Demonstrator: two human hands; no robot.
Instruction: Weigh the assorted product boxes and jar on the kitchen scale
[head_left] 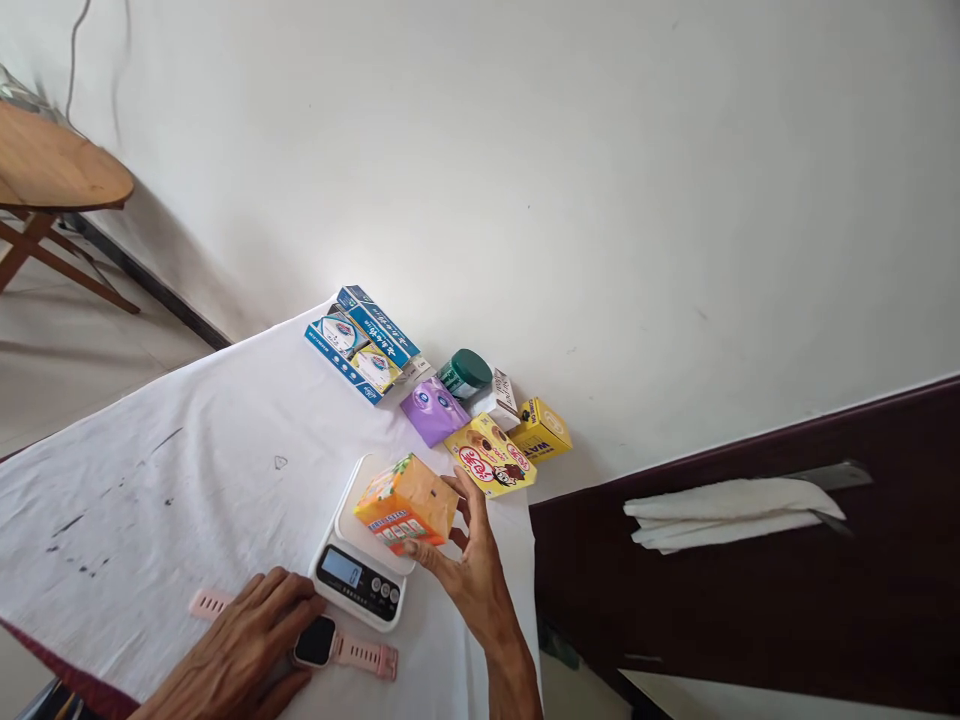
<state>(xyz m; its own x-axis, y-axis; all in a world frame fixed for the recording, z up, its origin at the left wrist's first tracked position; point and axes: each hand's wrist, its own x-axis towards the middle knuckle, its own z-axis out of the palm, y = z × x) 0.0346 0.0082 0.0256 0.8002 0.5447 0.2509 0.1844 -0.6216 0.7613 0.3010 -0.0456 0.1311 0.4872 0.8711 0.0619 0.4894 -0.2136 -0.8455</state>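
Note:
My right hand point(476, 570) grips an orange tissue pack point(409, 500) between thumb and fingers. The pack is over the white plate of a small digital kitchen scale point(360, 595); whether its underside touches the plate I cannot tell. The scale's display reads 0. Lying on the tablecloth, my left hand point(259, 635) has its fingers stretched out, with the fingertips at the scale's left corner. It partly covers the pink strap of a smartwatch point(315, 642), whose dark screen shows beside the fingers.
Along the wall stand a blue boxed set point(364, 345), a purple tissue pack point(433, 410), a green-lidded jar point(465, 373), a white box point(499, 402), a yellow snack box point(491, 458) and another yellow box point(541, 430). A wooden stool point(64, 165) is at far left.

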